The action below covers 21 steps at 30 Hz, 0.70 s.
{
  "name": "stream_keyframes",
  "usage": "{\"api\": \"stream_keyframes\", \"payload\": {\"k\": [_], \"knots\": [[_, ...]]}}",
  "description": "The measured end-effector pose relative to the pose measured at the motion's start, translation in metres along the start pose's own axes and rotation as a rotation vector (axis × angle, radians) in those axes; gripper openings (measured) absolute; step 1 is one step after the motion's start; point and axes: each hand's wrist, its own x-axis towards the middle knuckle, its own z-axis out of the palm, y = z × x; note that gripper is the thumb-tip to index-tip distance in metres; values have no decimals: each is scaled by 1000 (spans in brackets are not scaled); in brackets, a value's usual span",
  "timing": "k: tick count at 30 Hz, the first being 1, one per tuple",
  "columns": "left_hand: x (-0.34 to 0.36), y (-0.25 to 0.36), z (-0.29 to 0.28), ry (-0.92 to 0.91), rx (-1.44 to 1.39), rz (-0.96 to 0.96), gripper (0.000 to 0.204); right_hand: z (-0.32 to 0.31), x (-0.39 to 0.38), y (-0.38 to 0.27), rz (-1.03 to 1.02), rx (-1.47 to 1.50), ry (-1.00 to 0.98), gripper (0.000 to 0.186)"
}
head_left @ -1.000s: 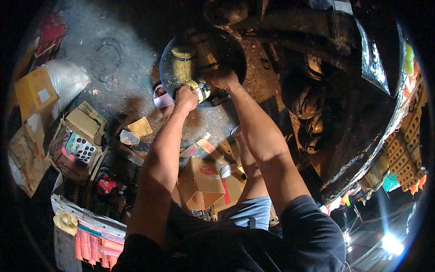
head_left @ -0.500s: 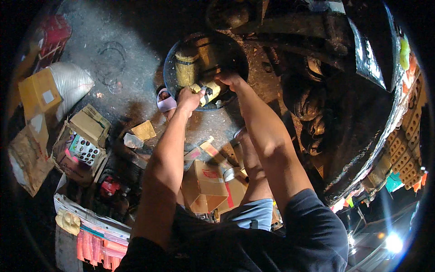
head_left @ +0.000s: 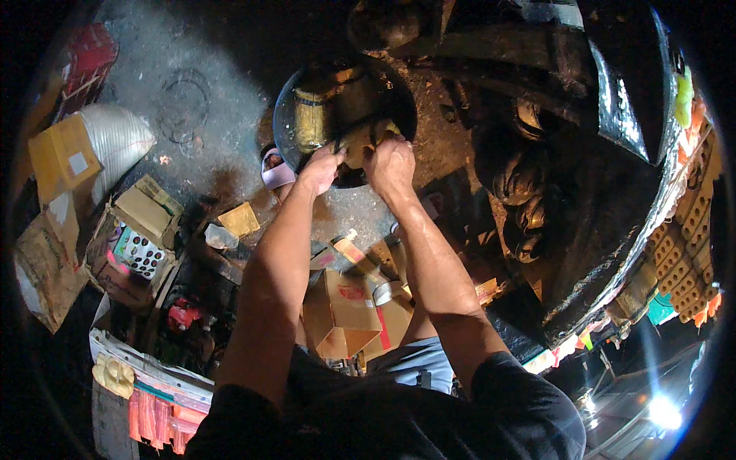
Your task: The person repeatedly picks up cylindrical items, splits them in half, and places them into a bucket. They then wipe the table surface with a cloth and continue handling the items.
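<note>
A round dark basin [head_left: 286,115] stands on the ground before me, with yellow cylindrical bundles in it. One upright yellow bundle [head_left: 310,126] with dark bands is at its left, and a shaded bundle [head_left: 354,100] sits behind. My left hand [head_left: 322,167] is closed at the near rim, its fingers on the left end of another yellow-brown bundle [head_left: 357,146]. My right hand [head_left: 392,162] closes on the right side of that same bundle, back of the hand toward me. Shadow and fingers hide much of the held bundle.
A pinkish-white cup [head_left: 277,175] stands by the basin's left side. Cardboard boxes [head_left: 349,310] lie between my legs, with an open carton [head_left: 142,238] farther left. Dark bulky metal parts [head_left: 529,184] line the right. A bright lamp [head_left: 664,412] shines at lower right.
My right hand has come nearer, turning over at the basin's near right rim. The bundle between my hands has turned and now lies in shadow. My left hand has barely moved.
</note>
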Motion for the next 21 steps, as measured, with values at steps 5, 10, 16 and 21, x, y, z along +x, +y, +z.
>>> {"api": "stream_keyframes", "payload": {"k": [5, 10, 16, 21], "knots": [[26, -20, -4, 278, 419, 74, 44, 10, -10, 5, -79, 47, 12, 35], [-1, -4, 27, 502, 767, 130, 52, 29, -19, 7, -6, 137, -27, 29], [10, -10, 28, 541, 822, 162, 54, 22, 7, 30, 23, 214, -1, 58], [19, -12, 26, 501, 634, 44, 56, 34, 36, 45, -283, -66, -253, 62]]}}
